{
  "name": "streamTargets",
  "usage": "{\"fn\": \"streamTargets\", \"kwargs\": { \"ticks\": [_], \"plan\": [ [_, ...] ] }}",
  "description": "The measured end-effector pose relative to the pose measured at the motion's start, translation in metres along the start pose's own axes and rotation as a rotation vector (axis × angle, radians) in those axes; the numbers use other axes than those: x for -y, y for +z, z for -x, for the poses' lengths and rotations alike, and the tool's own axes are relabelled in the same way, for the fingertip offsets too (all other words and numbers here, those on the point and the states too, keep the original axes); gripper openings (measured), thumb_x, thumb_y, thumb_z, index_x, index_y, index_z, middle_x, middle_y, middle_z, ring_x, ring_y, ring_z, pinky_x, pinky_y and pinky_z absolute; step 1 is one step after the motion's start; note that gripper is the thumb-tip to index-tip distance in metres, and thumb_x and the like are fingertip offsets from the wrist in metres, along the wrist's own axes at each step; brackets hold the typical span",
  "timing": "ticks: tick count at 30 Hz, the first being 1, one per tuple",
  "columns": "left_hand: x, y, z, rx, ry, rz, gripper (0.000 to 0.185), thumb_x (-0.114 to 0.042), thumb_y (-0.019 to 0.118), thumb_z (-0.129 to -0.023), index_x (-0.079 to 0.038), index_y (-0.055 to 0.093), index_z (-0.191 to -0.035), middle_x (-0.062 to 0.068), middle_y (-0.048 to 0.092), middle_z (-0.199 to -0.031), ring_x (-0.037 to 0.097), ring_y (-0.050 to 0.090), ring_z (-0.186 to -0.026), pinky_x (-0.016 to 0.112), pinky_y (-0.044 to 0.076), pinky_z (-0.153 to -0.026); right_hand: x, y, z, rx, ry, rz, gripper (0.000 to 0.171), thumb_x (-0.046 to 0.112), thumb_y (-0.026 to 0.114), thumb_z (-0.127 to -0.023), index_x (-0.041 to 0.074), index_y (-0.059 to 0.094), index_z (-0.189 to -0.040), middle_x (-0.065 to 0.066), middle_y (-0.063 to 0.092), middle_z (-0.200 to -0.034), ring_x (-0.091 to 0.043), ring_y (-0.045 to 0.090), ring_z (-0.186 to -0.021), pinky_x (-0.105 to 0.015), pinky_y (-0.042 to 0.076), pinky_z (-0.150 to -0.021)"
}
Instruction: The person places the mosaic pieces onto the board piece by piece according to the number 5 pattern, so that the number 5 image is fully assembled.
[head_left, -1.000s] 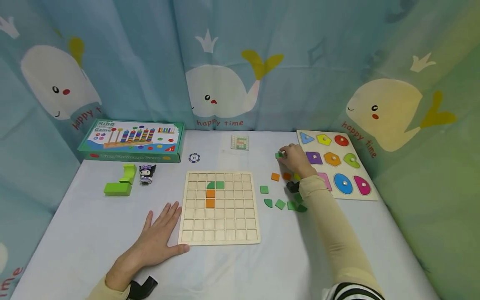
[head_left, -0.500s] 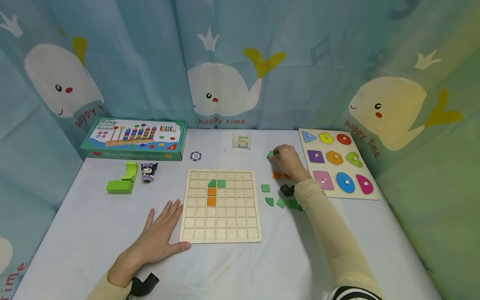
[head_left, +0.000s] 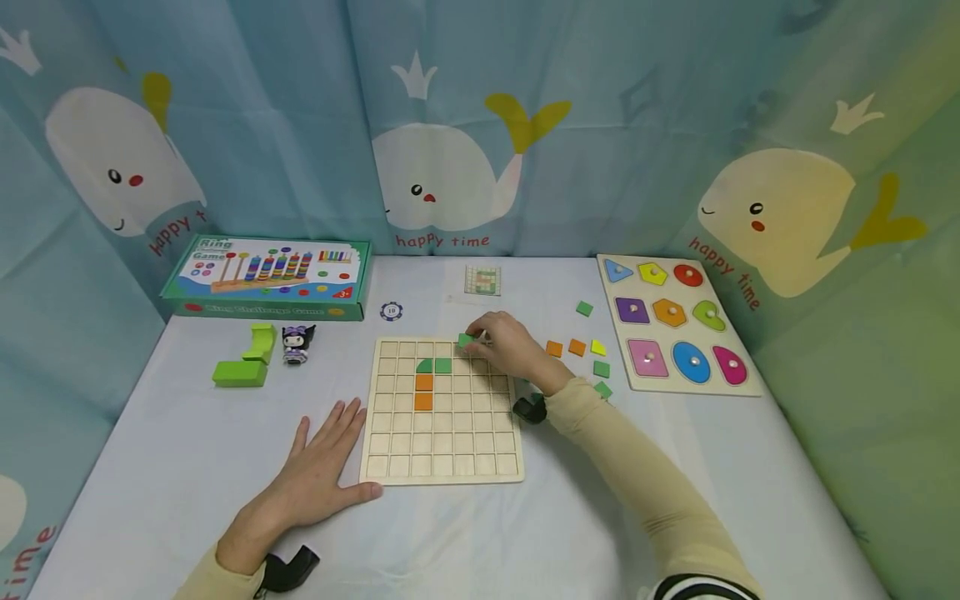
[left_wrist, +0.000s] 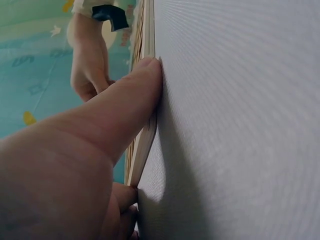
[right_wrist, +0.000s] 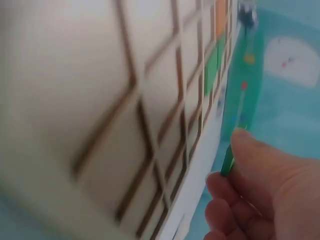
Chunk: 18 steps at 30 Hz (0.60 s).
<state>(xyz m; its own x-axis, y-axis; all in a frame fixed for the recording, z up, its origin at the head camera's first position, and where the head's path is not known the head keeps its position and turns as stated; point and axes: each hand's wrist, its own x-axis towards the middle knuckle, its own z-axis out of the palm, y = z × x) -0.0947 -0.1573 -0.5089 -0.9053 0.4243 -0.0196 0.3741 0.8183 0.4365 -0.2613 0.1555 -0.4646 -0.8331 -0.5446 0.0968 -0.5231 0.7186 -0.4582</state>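
Note:
My right hand pinches a green square tile between thumb and fingers, over the far edge of a wooden grid board. In the right wrist view the green tile shows edge-on at the fingertips, beside the grid. On the board lie a rounded green tile, a green square beside it, and two orange squares below. My left hand lies flat at the board's left side, fingers spread. In the left wrist view its thumb touches the board's edge.
Right of the board lie loose orange tiles, a yellow tile and several green tiles, some under the arm. A shape puzzle stands far right. Behind are a pattern card, chip, game box, figurine and green blocks.
My right hand has moved left from the loose tiles to the board's far edge, carrying a green tile. The left hand has stayed in place.

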Motion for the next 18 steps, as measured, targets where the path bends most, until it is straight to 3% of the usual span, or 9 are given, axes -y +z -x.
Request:
{"fn": "streamTargets", "kwargs": {
  "ticks": [7, 18],
  "plan": [
    [0.001, 0.001, 0.000, -0.003, 0.003, -0.009, 0.107, -0.070, 0.062, -0.079, 0.002, 0.029, -0.151, 0.016, 0.019, -0.159, 0.036, 0.010, -0.146, 0.068, -0.002, -0.107, 0.020, 0.013, 0.003, 0.065, -0.105, 0.014, 0.025, 0.021, 0.073, -0.090, 0.003, 0.070, -0.106, -0.005, 0.066, -0.100, -0.019, 0.058, -0.091, -0.031, 0.048, -0.079],
    [0.001, 0.001, 0.000, -0.004, 0.006, -0.005, 0.107, -0.069, 0.064, -0.079, 0.002, 0.028, -0.151, 0.016, 0.019, -0.159, 0.036, 0.010, -0.146, 0.068, -0.003, -0.106, 0.020, 0.015, 0.012, 0.051, -0.124, 0.028, 0.025, 0.020, 0.076, -0.088, 0.003, 0.072, -0.105, -0.005, 0.066, -0.098, -0.019, 0.057, -0.090, -0.031, 0.047, -0.078]
  ]
}}
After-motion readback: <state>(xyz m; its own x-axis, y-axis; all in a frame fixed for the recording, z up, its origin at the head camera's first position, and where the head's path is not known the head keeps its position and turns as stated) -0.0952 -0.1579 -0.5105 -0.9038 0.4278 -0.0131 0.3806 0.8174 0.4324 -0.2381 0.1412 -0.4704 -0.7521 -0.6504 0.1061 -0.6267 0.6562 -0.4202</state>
